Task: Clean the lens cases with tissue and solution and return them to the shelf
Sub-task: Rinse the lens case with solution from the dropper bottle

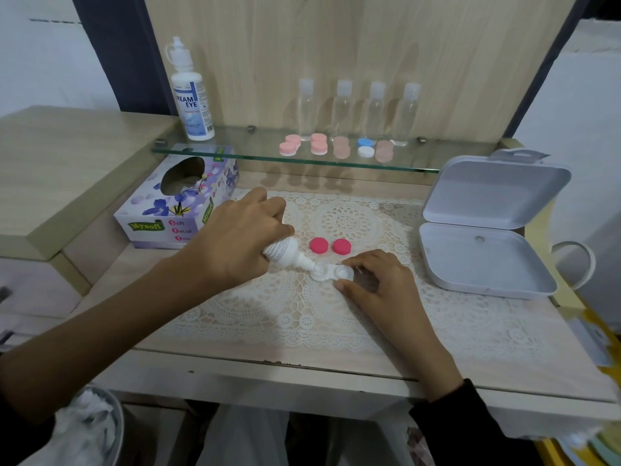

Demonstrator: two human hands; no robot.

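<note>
Fingers of the left hand [242, 237] curl round a small white bottle [284, 252], which is tipped down to the right with its nozzle touching the left well of an uncapped white lens case [331, 274]. The left forearm reaches in from the near left corner of the worktop [302, 358]. The right hand [373, 280] comes in from the near edge, its thumb and a fingertip pinching the right well of the same case and pinning it to the lace mat [336, 317].

Two pink caps [319, 245] lie side by side on the mat just behind the case, apart from both hands. An opened tissue box [174, 210] stands at the back left corner. A white box [484, 260] sits at the right edge with its lid up and nothing visible inside.

Along the back, a glass shelf [302, 161] carries a tall solution bottle [193, 105] at its left end, four clear bottles [306, 109] in a row, and five closed lens cases [289, 145] near its front edge: four pinkish, one blue and white. Below the near left corner, a bin [114, 428] holds crumpled white tissue.
</note>
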